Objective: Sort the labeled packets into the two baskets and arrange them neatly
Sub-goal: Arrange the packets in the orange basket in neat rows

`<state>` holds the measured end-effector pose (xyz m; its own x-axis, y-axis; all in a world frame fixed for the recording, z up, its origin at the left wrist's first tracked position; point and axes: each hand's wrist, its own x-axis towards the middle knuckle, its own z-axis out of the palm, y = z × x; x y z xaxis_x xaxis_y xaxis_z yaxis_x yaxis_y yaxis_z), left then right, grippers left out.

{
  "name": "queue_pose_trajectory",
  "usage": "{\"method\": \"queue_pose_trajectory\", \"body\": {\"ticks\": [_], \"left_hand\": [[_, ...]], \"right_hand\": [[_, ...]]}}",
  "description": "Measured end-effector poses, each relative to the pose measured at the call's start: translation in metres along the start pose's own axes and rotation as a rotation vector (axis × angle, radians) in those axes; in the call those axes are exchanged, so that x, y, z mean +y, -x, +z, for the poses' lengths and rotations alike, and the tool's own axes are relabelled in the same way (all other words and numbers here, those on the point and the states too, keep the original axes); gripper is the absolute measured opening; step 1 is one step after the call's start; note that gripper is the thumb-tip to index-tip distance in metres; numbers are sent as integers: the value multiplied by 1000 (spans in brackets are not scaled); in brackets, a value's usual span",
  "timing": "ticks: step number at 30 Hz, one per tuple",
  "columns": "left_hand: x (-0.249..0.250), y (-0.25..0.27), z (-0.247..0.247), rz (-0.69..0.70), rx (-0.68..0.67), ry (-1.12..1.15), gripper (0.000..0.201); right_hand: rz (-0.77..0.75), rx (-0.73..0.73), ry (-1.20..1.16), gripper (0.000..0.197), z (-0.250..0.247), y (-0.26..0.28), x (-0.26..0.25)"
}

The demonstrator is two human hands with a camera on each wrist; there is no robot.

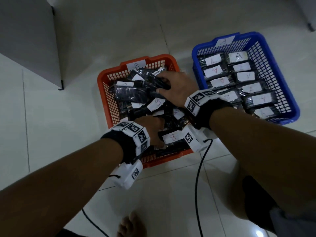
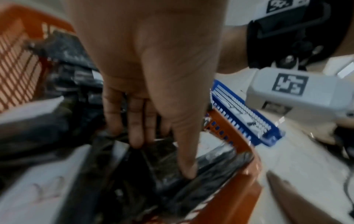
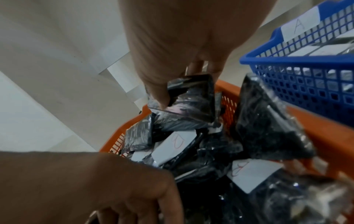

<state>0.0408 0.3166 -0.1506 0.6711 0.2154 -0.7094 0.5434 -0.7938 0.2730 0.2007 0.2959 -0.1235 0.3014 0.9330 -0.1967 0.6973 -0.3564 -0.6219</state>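
The orange basket (image 1: 102, 79), tagged B, holds a jumbled heap of black packets with white labels. My right hand (image 1: 172, 84) is over its far side and pinches a black packet (image 3: 191, 103) between thumb and fingers, lifted slightly off the heap. At the near side my left hand (image 1: 150, 129) reaches in with straight fingers (image 2: 134, 136), and its thumb presses a dark packet (image 2: 168, 178). A packet labelled B (image 1: 171, 136) lies just right of that hand. The blue basket (image 1: 194, 48), tagged A, holds neat rows of A-labelled packets (image 1: 237, 56).
Both baskets stand side by side on a pale tiled floor (image 1: 59, 125). A grey cabinet (image 1: 29, 40) stands at the back left. A black cable (image 1: 198, 177) runs across the floor near me, beside a bare foot (image 1: 131, 226).
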Motion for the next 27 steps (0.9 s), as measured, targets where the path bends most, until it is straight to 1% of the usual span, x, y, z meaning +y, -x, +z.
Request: {"method": "queue_pose_trajectory", "body": {"ticks": [1, 2, 4, 6, 9, 11, 12, 14, 15, 17, 18, 19, 20, 21, 22, 23, 24, 25, 27], "left_hand": [[1, -3, 0, -24, -26, 13, 71], [1, -4, -1, -30, -29, 44, 68], [-9, 1, -10, -17, 31, 139, 51], [-27, 12, -29, -35, 66, 233, 36], [-62, 28, -62, -146, 130, 336, 27], [-81, 36, -75, -229, 215, 336, 27], [-89, 37, -77, -266, 253, 320, 28], [-98, 37, -76, -328, 339, 279, 32], [-99, 35, -72, -347, 404, 257, 35], [-97, 30, -61, -369, 579, 194, 37], [-92, 29, -55, -365, 660, 164, 36], [-85, 28, -50, -337, 722, 140, 34], [-78, 26, -46, -283, 750, 119, 31], [-71, 24, -43, -206, 735, 101, 28], [-63, 24, -41, -116, 671, 89, 23], [-56, 23, -38, -31, 571, 81, 19], [-50, 22, -36, 32, 464, 72, 17], [-45, 22, -32, 69, 368, 63, 15], [-36, 20, -23, 98, 249, 78, 16]], "right_hand": [[7, 0, -28, 34, 1, -1, 0], [10, 7, -47, 35, 2, -4, 1], [2, 16, -51, 33, 4, -11, 0], [-14, 4, -40, 29, 3, -18, -2], [-27, -84, 31, 26, 3, -25, -4], [-47, -112, 60, 30, 4, -25, -5], [-61, -98, 62, 33, 5, -23, -4], [-93, -23, 99, 39, 6, -17, -2], [-106, 33, 145, 39, 6, -13, -1], [-144, 140, 236, 30, -1, -3, -2], [-167, 151, 259, 23, -6, 2, -3], [-179, 108, 255, 18, -10, 7, -4], [-176, 10, 231, 16, -13, 14, -7], [-163, -127, 217, 16, -13, 20, -10], [-149, -271, 233, 16, -11, 25, -12], [-134, -403, 282, 13, -6, 31, -12], [-122, -519, 350, 10, 0, 35, -12], [-115, -614, 401, 11, 6, 41, -12], [-93, -762, 488, 28, 14, 51, -10]]}}
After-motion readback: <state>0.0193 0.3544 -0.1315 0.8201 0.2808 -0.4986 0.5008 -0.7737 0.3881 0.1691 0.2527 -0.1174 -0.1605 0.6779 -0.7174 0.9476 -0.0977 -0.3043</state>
